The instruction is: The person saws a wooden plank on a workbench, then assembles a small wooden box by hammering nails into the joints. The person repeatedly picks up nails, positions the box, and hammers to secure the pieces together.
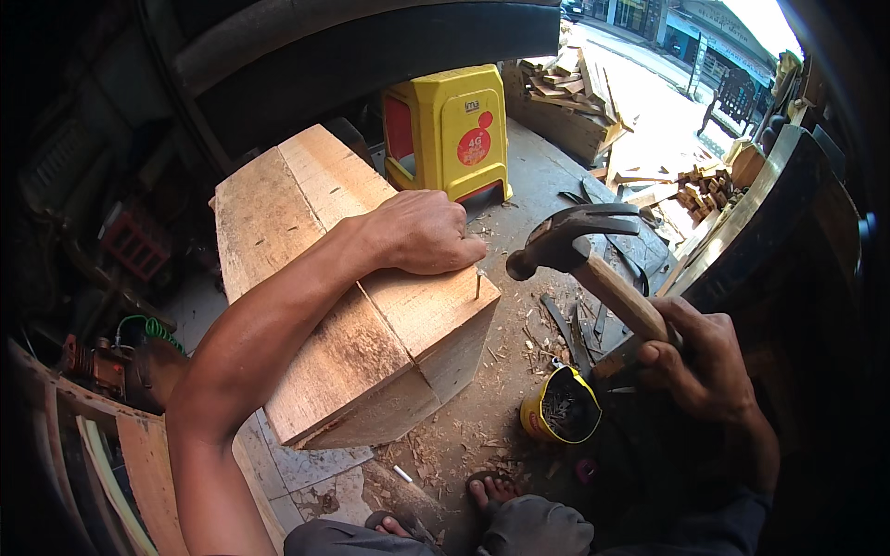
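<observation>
A claw hammer (623,295) with a wooden handle and a dark head is gripped in my right hand (706,357), its head just right of the block's corner. My left hand (425,233) is curled closed on top of a large wooden block (306,218), whose top shows two pale boards side by side with a seam between them. What the curled fingers hold, if anything, is hidden. A nail (479,284) stands upright in the near right corner of the block, just below my left fingertips.
A yellow plastic stool (452,134) stands behind the block. A yellow-rimmed bucket (562,405) with small dark pieces sits on the shaving-strewn floor near my feet. Dark strips (562,329) lie beyond it. Scrap wood (577,83) is piled at the back right. A red crate (137,239) is at left.
</observation>
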Demonstrator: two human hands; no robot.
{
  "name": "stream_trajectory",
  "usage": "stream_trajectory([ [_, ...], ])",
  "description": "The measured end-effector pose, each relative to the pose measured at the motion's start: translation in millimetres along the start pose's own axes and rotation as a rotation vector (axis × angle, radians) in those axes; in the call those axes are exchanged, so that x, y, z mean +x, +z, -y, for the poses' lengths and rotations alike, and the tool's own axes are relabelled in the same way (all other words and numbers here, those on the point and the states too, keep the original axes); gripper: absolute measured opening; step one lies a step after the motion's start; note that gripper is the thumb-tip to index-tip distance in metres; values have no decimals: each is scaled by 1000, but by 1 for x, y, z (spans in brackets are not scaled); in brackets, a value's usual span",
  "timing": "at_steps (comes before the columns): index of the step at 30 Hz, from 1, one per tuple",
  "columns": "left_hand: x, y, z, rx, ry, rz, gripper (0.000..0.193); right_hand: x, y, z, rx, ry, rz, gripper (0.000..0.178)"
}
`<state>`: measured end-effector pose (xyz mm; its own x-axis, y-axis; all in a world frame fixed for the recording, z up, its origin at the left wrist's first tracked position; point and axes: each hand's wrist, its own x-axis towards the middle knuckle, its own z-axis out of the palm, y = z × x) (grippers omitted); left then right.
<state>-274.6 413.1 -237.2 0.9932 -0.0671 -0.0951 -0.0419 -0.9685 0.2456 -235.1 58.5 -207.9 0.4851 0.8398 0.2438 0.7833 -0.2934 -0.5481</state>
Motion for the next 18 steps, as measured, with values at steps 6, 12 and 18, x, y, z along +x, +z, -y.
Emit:
stream_trajectory([
  [6,-6,6,5,7,-32,4,54,4,10,1,33,8,47,34],
  [12,-6,1,0,53,-54,-3,52,19,-17,29,315,-95,-165,47],
  [18,0,-3,-7,41,28,-22,50,33,-21,60,-315,73,238,37],
])
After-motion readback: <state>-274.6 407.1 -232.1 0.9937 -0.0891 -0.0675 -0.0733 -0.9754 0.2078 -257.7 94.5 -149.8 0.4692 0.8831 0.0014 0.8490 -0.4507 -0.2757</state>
